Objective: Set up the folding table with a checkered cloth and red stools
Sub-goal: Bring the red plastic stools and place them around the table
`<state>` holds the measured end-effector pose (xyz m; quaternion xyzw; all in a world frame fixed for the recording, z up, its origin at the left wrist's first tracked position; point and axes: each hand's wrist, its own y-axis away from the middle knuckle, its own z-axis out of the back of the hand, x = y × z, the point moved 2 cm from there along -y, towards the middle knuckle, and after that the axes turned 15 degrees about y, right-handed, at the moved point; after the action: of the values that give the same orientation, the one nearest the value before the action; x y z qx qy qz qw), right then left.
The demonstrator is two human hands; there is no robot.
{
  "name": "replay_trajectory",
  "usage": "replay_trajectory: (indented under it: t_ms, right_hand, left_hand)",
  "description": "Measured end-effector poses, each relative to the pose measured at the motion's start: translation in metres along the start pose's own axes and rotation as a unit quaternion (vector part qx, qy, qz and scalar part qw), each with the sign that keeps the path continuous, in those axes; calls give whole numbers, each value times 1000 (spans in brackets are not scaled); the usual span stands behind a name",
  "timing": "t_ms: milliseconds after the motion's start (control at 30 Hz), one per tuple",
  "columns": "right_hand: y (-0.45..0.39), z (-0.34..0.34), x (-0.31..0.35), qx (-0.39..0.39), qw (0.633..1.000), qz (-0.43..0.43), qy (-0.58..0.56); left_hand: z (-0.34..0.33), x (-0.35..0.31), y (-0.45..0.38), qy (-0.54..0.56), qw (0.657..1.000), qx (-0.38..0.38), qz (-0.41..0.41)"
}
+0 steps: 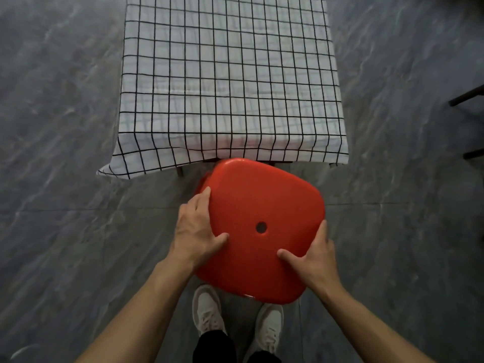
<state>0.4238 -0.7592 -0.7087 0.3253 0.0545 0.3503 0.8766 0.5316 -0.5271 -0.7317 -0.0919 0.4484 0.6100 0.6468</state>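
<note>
Grey stone floor (65, 127), table dressed, one stool in hand at its near end.

The cloth (230, 74) already covers the table, hanging over the near edge with one corner drooping at the left; a dark table leg (180, 171) shows beneath. The left hand (195, 229) and right hand (314, 258) grasp opposite sides of the red stool (259, 229), thumbs on the seat, fingers curled over the rim. Its far edge sits just below the cloth's hem. Whether its feet touch the floor is hidden. No other stool shows, so more seating likely remains.
</note>
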Motion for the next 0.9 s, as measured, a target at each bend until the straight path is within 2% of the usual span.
replay_trajectory:
  t_ms: [67, 133, 200, 267, 333, 433, 667, 800, 900]
  right_hand:
    - [-1, 2, 3, -9, 999, 20, 35]
    - [2, 6, 13, -50, 990, 70, 116]
    - [5, 9, 29, -51, 971, 128, 198]
    - [6, 8, 41, -7, 958, 142, 249]
    - [8, 6, 47, 27, 950, 132, 280]
    - [10, 3, 50, 26, 937, 132, 323]
    - [4, 0, 56, 33, 928, 132, 346]
    - [9, 10, 61, 52, 929, 141, 337]
    - [18, 31, 60, 65, 940, 182, 283]
  left_hand:
    - [1, -3, 1, 3, 1000, -6, 4]
    - [3, -11, 10, -17, 1000, -25, 4]
    - [4, -20, 22, -83, 995, -38, -43]
    - [2, -25, 34, -116, 991, -7, -64]
    - [-3, -25, 43, -130, 990, 46, -40]
    - [-5, -22, 49, -138, 988, 71, -18]
    - [-12, -15, 45, -113, 993, 31, -19]
    - [-7, -13, 52, -121, 992, 46, 2]
    - [11, -34, 70, -94, 995, -14, 36]
